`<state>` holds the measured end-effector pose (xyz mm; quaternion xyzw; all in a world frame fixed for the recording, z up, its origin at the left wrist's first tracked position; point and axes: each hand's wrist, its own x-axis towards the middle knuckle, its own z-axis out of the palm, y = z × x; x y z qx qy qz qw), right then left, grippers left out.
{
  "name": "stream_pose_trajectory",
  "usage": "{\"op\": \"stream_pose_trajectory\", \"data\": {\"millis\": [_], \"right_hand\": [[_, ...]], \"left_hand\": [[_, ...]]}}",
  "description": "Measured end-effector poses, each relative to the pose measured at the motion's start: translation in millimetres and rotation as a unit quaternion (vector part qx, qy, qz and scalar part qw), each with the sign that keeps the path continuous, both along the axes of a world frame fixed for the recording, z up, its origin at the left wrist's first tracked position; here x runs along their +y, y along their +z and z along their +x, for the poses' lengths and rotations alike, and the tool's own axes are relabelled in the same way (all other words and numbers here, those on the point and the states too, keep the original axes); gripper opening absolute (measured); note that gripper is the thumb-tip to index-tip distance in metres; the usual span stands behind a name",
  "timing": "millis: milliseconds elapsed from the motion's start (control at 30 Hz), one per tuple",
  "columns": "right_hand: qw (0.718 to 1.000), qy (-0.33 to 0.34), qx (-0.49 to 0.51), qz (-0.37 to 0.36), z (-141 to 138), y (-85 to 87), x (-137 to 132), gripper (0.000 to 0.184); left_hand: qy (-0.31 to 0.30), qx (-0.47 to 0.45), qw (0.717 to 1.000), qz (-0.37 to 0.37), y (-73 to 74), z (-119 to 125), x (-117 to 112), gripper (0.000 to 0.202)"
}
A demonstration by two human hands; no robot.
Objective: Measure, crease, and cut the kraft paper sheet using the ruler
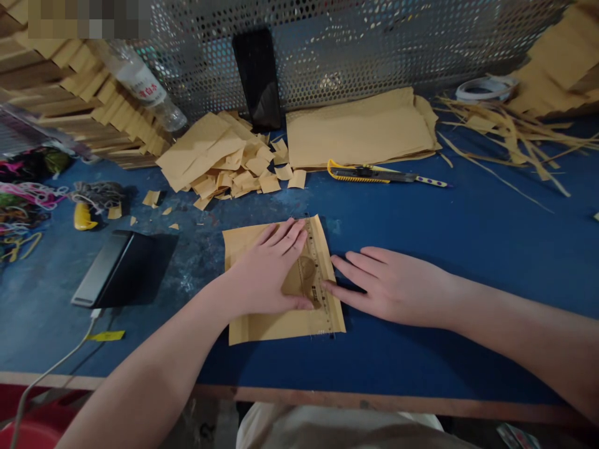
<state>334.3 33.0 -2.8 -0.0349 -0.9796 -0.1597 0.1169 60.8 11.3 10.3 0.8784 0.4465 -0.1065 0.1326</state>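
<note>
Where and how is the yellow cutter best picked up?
Probably by the ribbed yellow handle at its left, the right hand coming from the near side: the cutter lies flat, ribs facing the person, with the paper stack close behind.

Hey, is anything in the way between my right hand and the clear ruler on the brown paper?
Nothing visible. Your right hand has its fingers at the right edge of the brown paper, close beside the clear ruler; whether the thumb touches it is unclear.
</note>
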Motion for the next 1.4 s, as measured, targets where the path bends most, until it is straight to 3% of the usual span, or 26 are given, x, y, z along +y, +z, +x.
{"op": "stream_pose_trajectory", "data": {"millis": [200, 1167, 1267, 1400], "right_hand": [[1.000, 0.000, -0.002, 0.003, -0.8, 1.6, -0.3, 0.038], [1.000, 0.010, 0.022, -0.010, -1.2, 1.4, 3.9, 0.033], [0.996, 0.006, 0.077, -0.047, -0.7, -3.0, 7.1, 0.028], [0.972, -0.055, 0.170, -0.152, 2.3, -12.0, 20.4, 0.027]], "left_hand": [[0.000, -0.004, 1.000, 0.002, -0.2, 1.9, 0.6, 0.138], [0.008, -0.008, 1.000, 0.004, -1.3, 1.5, 1.2, 0.141], [0.007, 0.007, 1.000, -0.005, 1.7, 4.2, 2.2, 0.141], [0.003, 0.018, 1.000, -0.011, 5.7, 7.5, 3.9, 0.136]]}}
